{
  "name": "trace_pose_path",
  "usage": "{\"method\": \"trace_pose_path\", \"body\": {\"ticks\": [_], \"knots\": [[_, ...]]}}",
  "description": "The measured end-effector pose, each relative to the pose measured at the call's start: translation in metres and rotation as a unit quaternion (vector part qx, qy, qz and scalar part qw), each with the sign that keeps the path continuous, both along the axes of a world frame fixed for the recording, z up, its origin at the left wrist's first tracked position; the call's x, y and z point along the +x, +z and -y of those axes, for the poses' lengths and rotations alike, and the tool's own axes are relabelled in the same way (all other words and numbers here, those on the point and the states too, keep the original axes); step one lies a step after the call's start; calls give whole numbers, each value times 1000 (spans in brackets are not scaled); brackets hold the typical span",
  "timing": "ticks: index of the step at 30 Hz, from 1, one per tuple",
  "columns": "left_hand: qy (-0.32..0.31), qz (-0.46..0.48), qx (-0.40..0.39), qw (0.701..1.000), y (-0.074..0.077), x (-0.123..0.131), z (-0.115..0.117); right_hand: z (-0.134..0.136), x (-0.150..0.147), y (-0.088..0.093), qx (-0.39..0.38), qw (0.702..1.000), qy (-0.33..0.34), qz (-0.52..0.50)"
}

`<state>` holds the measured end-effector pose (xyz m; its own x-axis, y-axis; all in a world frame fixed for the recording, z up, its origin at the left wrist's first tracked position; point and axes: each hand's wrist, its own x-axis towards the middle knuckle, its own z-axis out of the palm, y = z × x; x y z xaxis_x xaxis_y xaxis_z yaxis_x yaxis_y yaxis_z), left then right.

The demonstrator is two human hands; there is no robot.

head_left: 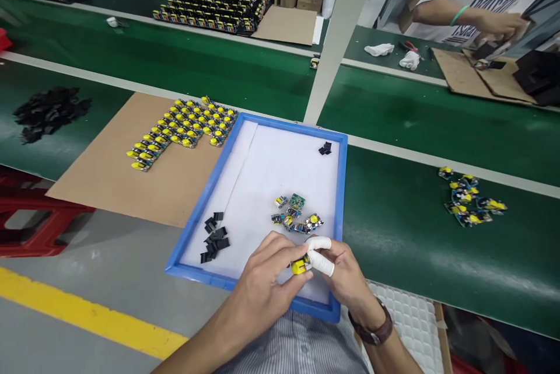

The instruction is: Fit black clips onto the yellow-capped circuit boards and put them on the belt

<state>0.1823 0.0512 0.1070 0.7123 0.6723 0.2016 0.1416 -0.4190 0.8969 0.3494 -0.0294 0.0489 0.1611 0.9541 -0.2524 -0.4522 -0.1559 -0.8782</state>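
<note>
A green bench (394,245) crosses from nine to four o'clock; a cardboard sheet (100,170) lies at ten o'clock of a blue-rimmed tray (280,158). Over the tray's five o'clock end, left hand (268,272) and right hand (345,272), nearly closed, pinch a yellow-topped component (300,267).

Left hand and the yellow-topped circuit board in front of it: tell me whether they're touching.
Touching. The head view shows the left hand pinching the yellow-topped circuit board, its fingers against the edges with no gap.
</note>
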Motion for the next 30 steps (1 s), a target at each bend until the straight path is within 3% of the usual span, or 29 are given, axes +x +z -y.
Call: {"method": "trace_pose_path", "body": {"ticks": [6,17,21,24,27,30], "knots": [[34,-47,4,998,7,1,4,1,1,-1,-13,1000,-24,-12],[51,28,14,998,6,5,6,0,5,11,-14,999,-21,35],[66,47,16,997,-1,2,3,-1,-3,12,-13,996,-58,69],[71,42,-66,994,-7,0,-2,-4,-8,22,-13,992,-85,91],[72,61,-189,977,-13,-2,-6,-5,-8,38,14,991,-43,122],[66,101,-243,963,-18,-3,-8,-4,-7,47,30,986,-11,162]]}}
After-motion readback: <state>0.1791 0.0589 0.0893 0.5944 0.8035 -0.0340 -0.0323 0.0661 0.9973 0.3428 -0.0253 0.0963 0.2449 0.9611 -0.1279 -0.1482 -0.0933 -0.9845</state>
